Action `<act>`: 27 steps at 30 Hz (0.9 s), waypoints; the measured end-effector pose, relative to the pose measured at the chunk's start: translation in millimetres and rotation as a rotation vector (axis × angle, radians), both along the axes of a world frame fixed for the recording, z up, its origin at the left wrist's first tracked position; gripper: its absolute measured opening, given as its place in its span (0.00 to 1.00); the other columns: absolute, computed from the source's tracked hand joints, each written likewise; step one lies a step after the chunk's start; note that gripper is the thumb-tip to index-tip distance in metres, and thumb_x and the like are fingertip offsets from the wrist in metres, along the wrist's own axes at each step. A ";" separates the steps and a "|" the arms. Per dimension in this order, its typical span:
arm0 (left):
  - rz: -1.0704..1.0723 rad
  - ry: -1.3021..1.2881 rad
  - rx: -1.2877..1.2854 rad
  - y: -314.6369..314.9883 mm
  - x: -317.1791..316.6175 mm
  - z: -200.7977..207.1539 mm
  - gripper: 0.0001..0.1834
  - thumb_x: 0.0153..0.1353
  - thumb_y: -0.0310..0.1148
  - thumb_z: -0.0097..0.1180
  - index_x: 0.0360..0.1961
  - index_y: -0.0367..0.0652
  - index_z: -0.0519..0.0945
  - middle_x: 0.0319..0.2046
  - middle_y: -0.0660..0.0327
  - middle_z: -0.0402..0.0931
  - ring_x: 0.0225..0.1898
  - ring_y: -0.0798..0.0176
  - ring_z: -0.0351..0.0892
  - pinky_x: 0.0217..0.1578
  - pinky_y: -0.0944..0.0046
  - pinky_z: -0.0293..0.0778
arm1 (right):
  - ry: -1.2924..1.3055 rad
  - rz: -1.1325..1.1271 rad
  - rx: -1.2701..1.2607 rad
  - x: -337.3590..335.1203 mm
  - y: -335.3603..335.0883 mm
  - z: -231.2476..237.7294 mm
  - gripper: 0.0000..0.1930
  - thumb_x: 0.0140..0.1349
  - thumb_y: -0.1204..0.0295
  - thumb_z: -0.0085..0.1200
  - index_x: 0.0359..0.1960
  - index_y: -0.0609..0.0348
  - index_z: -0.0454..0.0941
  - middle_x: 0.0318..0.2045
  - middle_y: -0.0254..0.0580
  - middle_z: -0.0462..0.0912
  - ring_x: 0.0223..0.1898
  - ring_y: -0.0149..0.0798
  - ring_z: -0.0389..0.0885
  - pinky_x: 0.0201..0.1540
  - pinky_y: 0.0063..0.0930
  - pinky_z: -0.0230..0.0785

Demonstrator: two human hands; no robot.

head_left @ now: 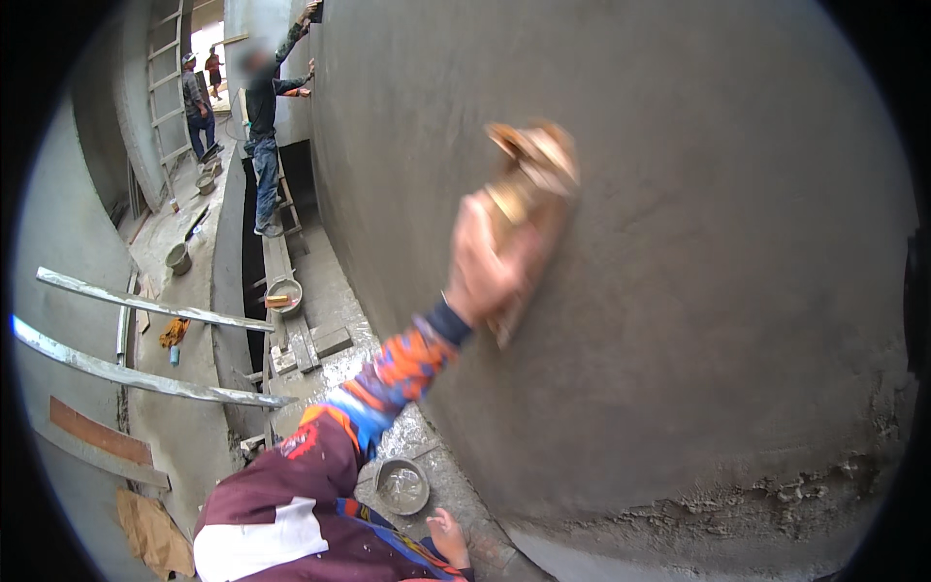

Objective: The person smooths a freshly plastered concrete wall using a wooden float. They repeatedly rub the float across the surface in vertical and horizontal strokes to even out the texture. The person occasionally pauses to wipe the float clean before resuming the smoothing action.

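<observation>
My left hand [482, 267] is stretched up to the grey plastered wall [698, 272], its arm in an orange, blue and purple patterned sleeve. Its fingers are wrapped round a wooden float [531, 179], which is tilted along the wall surface and smeared by motion. Low down, close to the foot of the wall, my right hand [447, 536] hangs with nothing in it and its fingers loosely apart. Just beside that hand, a round grey tub [401, 486] with wet grey stuff inside stands on the ledge.
Two long metal-coloured bars [145, 373] jut in from the left. A co-worker [262, 136] stands on planks [281, 262], reaching to the same wall. Another tub [284, 295] sits on the planks beside a dark gap. Farther off are a ladder [165, 87] and two people.
</observation>
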State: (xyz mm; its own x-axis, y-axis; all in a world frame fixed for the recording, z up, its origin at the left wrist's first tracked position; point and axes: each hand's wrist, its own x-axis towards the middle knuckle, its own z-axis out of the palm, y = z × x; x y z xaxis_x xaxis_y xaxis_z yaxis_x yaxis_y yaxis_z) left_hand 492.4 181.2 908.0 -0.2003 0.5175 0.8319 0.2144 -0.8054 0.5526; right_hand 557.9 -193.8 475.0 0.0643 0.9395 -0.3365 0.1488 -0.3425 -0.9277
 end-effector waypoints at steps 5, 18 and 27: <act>-0.034 -0.174 -0.147 -34.6 16.8 -96.8 0.25 0.62 0.36 0.59 0.55 0.35 0.67 0.46 0.46 0.74 0.50 0.48 0.76 0.51 0.52 0.72 | -0.215 0.126 -0.151 5.2 -4.6 3.6 0.28 0.62 0.58 0.60 0.56 0.69 0.72 0.39 0.56 0.85 0.42 0.41 0.84 0.45 0.31 0.75; -0.016 -0.029 -0.221 -66.9 39.3 -121.3 0.34 0.62 0.40 0.58 0.63 0.32 0.61 0.54 0.47 0.70 0.58 0.51 0.71 0.60 0.54 0.66 | -0.251 0.135 -0.196 -11.1 -13.0 -4.8 0.27 0.64 0.60 0.57 0.57 0.68 0.72 0.41 0.54 0.85 0.42 0.39 0.84 0.46 0.31 0.74; 0.030 -0.229 -0.253 10.0 -12.4 -90.1 0.19 0.66 0.34 0.55 0.53 0.35 0.69 0.43 0.50 0.77 0.44 0.54 0.79 0.45 0.56 0.75 | -0.046 0.092 -0.225 -15.9 -17.8 7.0 0.27 0.61 0.58 0.58 0.55 0.68 0.74 0.41 0.61 0.84 0.41 0.50 0.85 0.44 0.37 0.74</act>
State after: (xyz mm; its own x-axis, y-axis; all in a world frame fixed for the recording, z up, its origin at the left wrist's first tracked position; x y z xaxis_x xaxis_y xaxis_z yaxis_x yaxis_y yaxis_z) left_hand 480.1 191.2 817.9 -0.3853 0.6926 0.6098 0.0829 -0.6322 0.7704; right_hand 541.9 -211.6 482.0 0.0021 0.8436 -0.5369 0.2288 -0.5231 -0.8210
